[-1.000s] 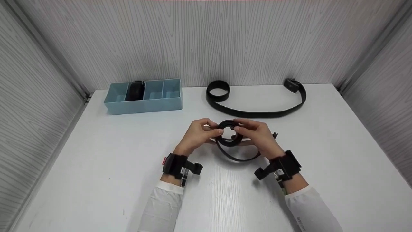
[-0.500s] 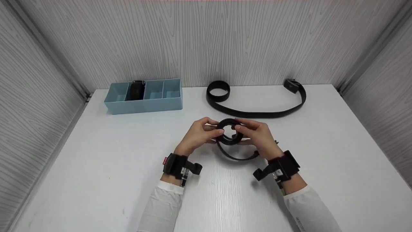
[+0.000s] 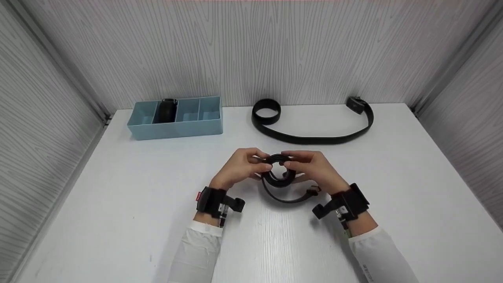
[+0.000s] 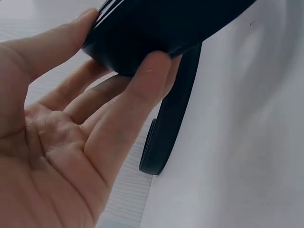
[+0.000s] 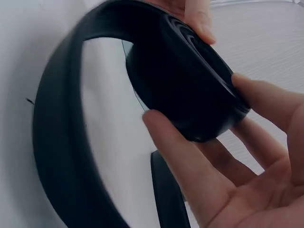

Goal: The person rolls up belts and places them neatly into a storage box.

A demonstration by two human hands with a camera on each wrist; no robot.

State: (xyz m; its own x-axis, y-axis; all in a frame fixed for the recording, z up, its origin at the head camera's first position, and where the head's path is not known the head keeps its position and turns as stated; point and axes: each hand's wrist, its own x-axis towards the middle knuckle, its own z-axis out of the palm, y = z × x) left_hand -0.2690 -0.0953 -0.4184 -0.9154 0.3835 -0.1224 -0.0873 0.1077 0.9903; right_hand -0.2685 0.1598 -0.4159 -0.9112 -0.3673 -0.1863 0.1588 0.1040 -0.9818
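Three black belts show in the scene, and one of them, a partly rolled black leather belt [image 3: 279, 173], sits between both hands just above the white tabletop [image 3: 118, 188], near the middle of it. Its coil is held upright in the air, while one loose tail curves down beneath the coil onto the table towards the near right, ending by the right wrist. The left hand [image 3: 240, 167] grips the coil's left side, its thumb on top and fingers [image 4: 142, 90] curled under the roll. The right hand [image 3: 314, 168] grips the coil's right side in the same way, its thumb and fingers [image 5: 190, 156] pinching the wound layers. The two hands' fingertips nearly meet over the coil. Both wrists carry one black strapped camera mount each, and two white sleeves show below them.

Farther back, to the right of centre, a second long black belt [image 3: 314, 138] lies unrolled in a wide arc, one end curled into a small loop at the far middle and its buckle end at the far right. At the far left stands one light blue plastic organiser tray [image 3: 177, 127] with four compartments in a row. One rolled black belt [image 3: 166, 111] stands in the second compartment from the left. Grey wood-grain panels wall the table on three sides.
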